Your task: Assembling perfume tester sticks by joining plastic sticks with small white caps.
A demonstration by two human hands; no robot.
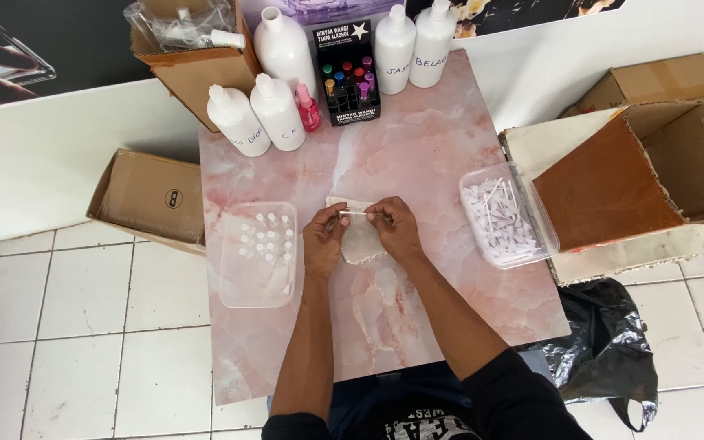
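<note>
Two hands meet at the middle of the table: our left hand (324, 238) and right hand (393, 228) each pinch one end of a thin white stick (354, 213), held level between the fingertips above a pale cloth (360, 240) lying on the tabletop.

Left of the hands, a clear plastic tray (258, 254) holds rows of small clear vials with white caps. Right of them, a second clear tray (508, 213) is piled with more thin white sticks. Nothing stands between the hands and either tray.

At the far edge stand six white bottles (283, 49), a small pink spray bottle (308, 108) and a black display rack (346, 73) of coloured-cap vials.

What the stick is, exactly, we cannot make out; it is too fine. The cardboard box (197, 57) at the far left is cut off by the frame, its bagged contents unclear.

The table (417, 147) has a pink marble pattern. Around it: white floor tiles, an open brown box (645, 171) on the right, a flat box (148, 200) on the left, and a black plastic bag (605, 350).
</note>
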